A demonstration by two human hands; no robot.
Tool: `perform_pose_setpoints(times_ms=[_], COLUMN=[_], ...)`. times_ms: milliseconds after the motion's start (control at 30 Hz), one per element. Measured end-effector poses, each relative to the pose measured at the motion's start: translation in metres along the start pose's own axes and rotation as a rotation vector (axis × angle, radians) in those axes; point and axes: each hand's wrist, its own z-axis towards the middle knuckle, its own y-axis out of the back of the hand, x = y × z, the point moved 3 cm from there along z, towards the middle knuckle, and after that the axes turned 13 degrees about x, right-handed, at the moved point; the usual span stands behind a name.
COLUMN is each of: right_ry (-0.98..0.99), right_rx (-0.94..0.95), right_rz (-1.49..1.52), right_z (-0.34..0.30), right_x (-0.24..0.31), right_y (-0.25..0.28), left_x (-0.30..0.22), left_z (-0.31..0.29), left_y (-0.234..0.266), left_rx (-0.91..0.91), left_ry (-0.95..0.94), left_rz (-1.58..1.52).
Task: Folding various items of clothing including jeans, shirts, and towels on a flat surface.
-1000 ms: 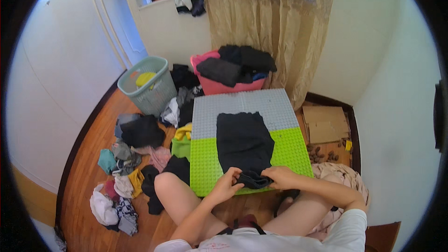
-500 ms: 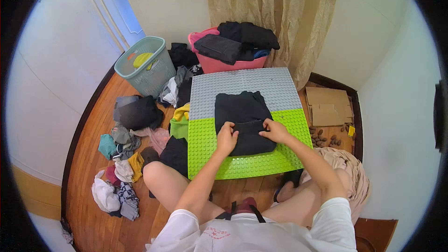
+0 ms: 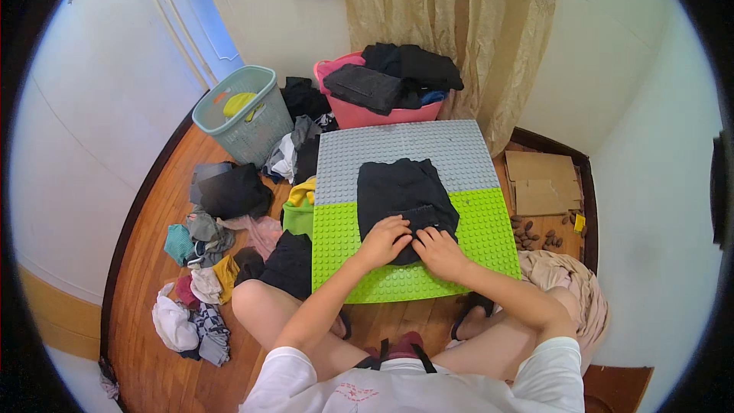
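Observation:
A folded black garment [image 3: 403, 187], perhaps trousers, lies on a studded table [image 3: 489, 233] that is grey on its far half and bright green on its near half. My left hand [image 3: 384, 243] rests palm down on the near part of the garment, fingers stretched out. Close beside it, my right hand [image 3: 441, 254] presses on the cloth with fingers extended. Both hands cover the garment's near fold, so the layers there are partly hidden.
Behind the table, a pink basket [image 3: 375, 112] is heaped with dark folded clothes. A pale green basket [image 3: 248, 126] stands left of it. Clothes piles [image 3: 206, 237] cover the floor at left. Flattened cardboard [image 3: 541, 180] and brown oval objects [image 3: 550, 239] lie at right.
My fingers have gone from pinching the garment's fold at both sides to lying flat on it. The hands have moved closer together. The whole view has shifted slightly.

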Motion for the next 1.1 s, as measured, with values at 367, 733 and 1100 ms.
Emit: perform_pose_setpoints(times_ms=[367, 733, 1100], right_ry=[-0.329, -0.575, -0.821], right_rx=[0.315, 0.071, -0.069], right_rz=[0.570, 0.650, 0.848], right_z=[0.066, 0.045, 0.073], right_x=[-0.092, -0.085, -0.033], right_y=[0.016, -0.041, -0.028], left_x=[0.033, 0.020, 0.006], left_z=[-0.012, -0.045, 0.010], left_y=[0.042, -0.029, -0.031], left_rx=[-0.113, -0.730, -0.988], left_ry=[0.693, 0.988, 0.856], left_rz=[-0.849, -1.368, -1.097])
